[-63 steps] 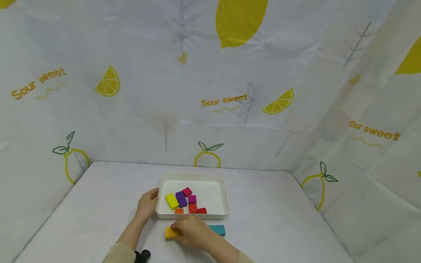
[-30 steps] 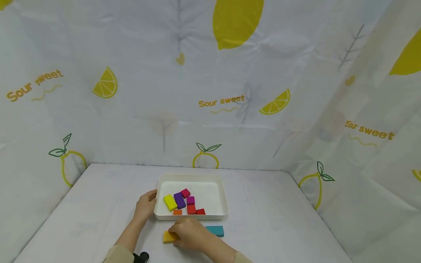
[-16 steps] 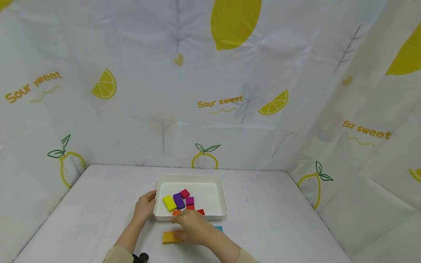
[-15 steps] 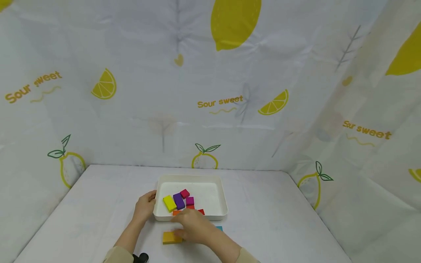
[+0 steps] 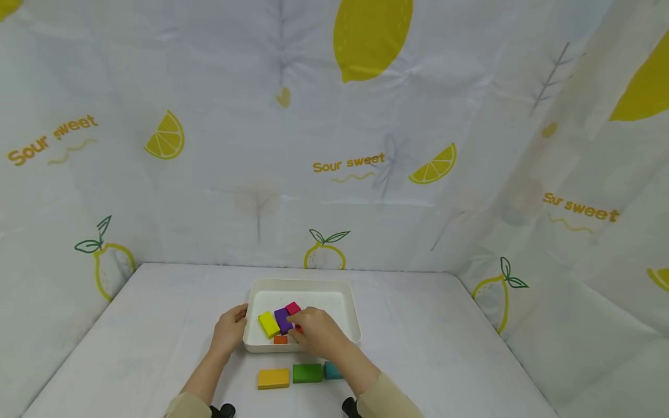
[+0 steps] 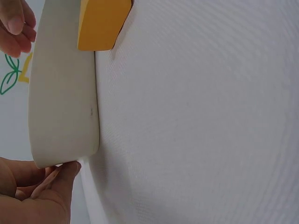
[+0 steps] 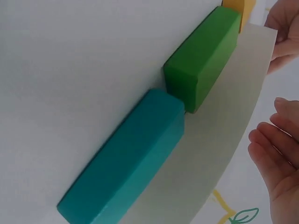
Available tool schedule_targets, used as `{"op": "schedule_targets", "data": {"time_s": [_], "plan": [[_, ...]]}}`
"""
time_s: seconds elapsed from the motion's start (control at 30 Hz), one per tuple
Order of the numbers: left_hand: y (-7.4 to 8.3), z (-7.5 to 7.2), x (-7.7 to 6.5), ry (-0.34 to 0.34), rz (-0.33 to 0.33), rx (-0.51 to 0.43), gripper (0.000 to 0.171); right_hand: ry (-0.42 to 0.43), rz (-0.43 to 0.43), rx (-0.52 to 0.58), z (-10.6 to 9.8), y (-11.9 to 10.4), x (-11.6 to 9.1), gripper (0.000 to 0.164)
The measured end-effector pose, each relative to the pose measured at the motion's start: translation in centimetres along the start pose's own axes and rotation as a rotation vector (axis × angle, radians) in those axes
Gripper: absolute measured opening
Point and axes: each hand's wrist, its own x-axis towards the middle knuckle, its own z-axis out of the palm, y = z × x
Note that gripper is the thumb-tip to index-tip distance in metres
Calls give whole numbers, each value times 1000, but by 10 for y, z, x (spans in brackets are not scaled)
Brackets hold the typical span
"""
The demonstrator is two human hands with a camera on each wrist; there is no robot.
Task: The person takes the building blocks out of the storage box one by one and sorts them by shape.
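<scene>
Purple and flat-faced, an oblong block (image 5: 283,319) lay in the tray (image 5: 334,348) at nine o'clock from the fingertips of the right hand (image 5: 317,332), so near that I could not tell whether they touched. Those fingers were parted and loosely bent, with nothing visible between them in the right wrist view. The block looked light, stiff, smooth and hardly fragile; its opposite long sides seemed the best hold. A squarish crimson block (image 5: 293,308) sat at twelve, a bright yellow oblong block (image 5: 269,324) farther out at nine, a small orange block (image 5: 280,340) at seven. Shallow, white and plastic-looking, the tray raised its near wall at six; room for moving seemed to lie toward two and three. Beyond nine, the left hand (image 5: 229,332) touched the tray's end with thumb and fingers; whether it gripped or merely braced, I could not tell. Past the near wall, the white surface (image 5: 418,348) carried amber (image 5: 273,378), green (image 5: 307,373) and teal (image 5: 333,370) oblong blocks, running from seven round to four.
</scene>
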Motion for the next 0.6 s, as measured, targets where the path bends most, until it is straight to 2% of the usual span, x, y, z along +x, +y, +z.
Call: {"op": "schedule_targets", "data": {"time_s": [0.37,0.6], "plan": [[-1,1,0,-12,-13,10,46,-97,12,-12,15,7,7,27],[0,0,0,-7,-12,12,46,-111,-2,-35,16,3,10,28]]}}
